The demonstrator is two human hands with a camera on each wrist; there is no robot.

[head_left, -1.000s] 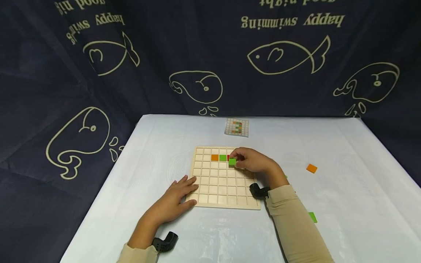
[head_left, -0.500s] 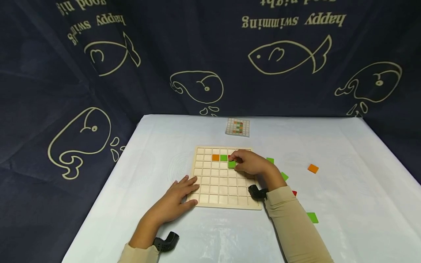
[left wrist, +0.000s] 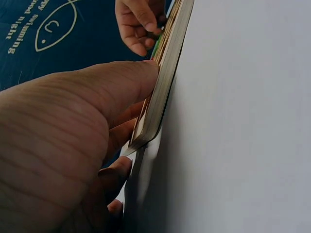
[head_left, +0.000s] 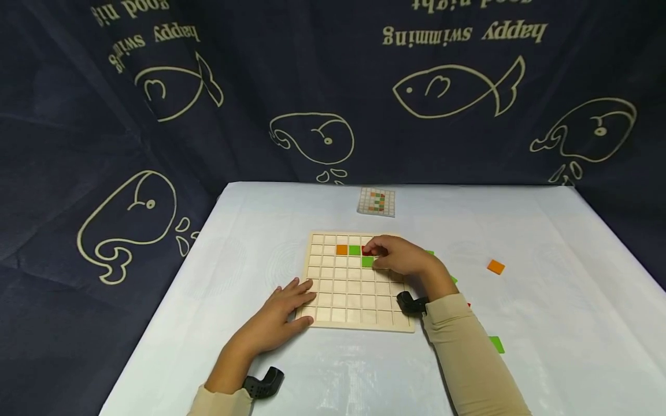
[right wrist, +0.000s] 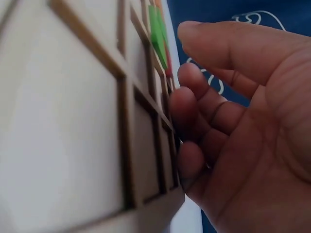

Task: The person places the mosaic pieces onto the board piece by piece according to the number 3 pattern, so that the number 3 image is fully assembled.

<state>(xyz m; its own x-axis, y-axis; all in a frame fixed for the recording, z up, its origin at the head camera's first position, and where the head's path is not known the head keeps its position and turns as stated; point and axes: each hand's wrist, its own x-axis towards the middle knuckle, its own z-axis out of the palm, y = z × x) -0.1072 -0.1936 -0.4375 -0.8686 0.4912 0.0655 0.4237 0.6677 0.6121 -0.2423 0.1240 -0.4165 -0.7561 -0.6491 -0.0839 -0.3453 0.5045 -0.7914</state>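
A square wooden grid board lies on the table. My left hand rests at its lower left edge, fingers spread and straight; in the left wrist view the thumb touches the rim. Over the upper right of the board, my right hand hovers beside a green tile that lies in a cell. In the right wrist view its loosely bent fingers hold nothing and stand apart from the tile. One row above are an orange tile, another green tile and a partly hidden red tile.
Behind the board lies a small pattern card. To the right, a loose orange tile, a green tile and several others partly hidden by the right arm lie on the white table. A dark curtain hangs behind.
The green tile has come down from the right hand's fingers into a cell below the red tile. The fingers have let go and lifted slightly. The left hand has stayed put.
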